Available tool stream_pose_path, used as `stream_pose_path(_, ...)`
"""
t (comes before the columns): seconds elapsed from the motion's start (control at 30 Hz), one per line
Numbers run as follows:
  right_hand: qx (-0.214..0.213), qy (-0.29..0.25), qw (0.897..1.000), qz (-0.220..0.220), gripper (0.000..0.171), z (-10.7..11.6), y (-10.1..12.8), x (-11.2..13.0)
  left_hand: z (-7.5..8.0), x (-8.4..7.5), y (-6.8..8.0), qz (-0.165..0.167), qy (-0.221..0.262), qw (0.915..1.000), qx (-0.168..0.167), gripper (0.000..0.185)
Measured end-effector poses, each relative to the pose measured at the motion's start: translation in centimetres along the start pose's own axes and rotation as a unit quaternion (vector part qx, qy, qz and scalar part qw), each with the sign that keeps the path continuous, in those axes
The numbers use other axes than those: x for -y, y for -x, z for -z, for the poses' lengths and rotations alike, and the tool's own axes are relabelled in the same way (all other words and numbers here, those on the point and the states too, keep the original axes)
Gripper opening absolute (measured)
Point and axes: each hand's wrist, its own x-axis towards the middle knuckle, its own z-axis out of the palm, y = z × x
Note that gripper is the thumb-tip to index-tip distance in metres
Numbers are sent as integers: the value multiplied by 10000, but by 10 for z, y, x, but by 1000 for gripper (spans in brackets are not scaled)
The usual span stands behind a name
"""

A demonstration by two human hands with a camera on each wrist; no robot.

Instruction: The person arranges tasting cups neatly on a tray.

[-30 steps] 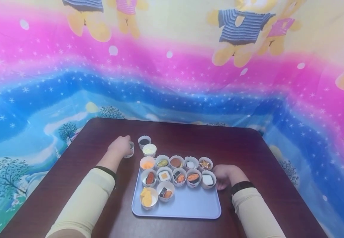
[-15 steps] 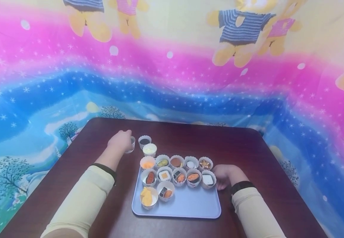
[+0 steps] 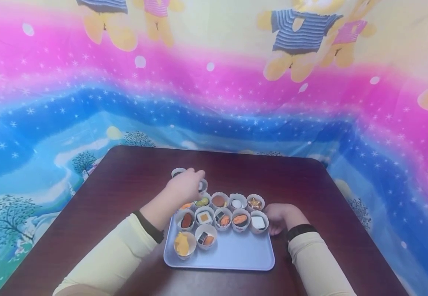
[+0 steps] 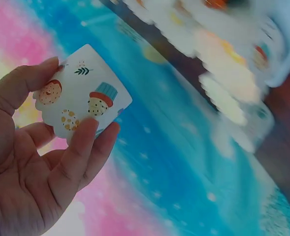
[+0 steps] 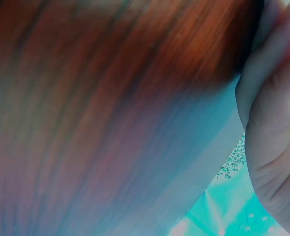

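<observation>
My left hand [image 3: 185, 185] pinches a paper baking cup [image 3: 202, 187] between thumb and fingers, above the back row of cups. In the left wrist view, cupcake and cookie pictures show on the wall of this cup [image 4: 98, 93], its scalloped rim turned toward my palm. My right hand [image 3: 281, 216] rests on the table by the tray's right edge, fingers bent down, beside a cup with a white square piece [image 3: 258, 222]. The right wrist view shows its folded fingers [image 5: 275, 128] and nothing held. Similar cups with small food pieces stand in rows on the pale blue tray [image 3: 241, 257].
A cup with dark filling [image 3: 178, 172] stands behind my left hand. A cup with pale filling [image 4: 228, 103], hidden from the head view, shows in the left wrist view. The brown table [image 3: 258, 172] meets a patterned cloth [image 3: 214, 111] at the back.
My left hand has carried its cup from the table's left side rightward, now covering the pale-filled cup and part of the orange-filled one. The right hand stays in place.
</observation>
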Motion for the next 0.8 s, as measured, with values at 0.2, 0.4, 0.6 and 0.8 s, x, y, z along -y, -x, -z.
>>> stream_pose_path(0.2,-21,76,10000,-5,25,0,0,1,1,-34,14,-431,-146,9988,156,62)
stream_pose_path(0.4,-40,130,9999,9,25,2,-2,1,-1,-61,26,-867,-169,9954,373,59)
stream_pose_path(0.6,21,75,10000,43,23,2,-1,0,-3,-76,35,-1184,-274,9916,446,56)
stream_pose_path(0.8,36,65,10000,57,22,2,-1,0,-3,-83,38,-1344,-313,9892,503,54)
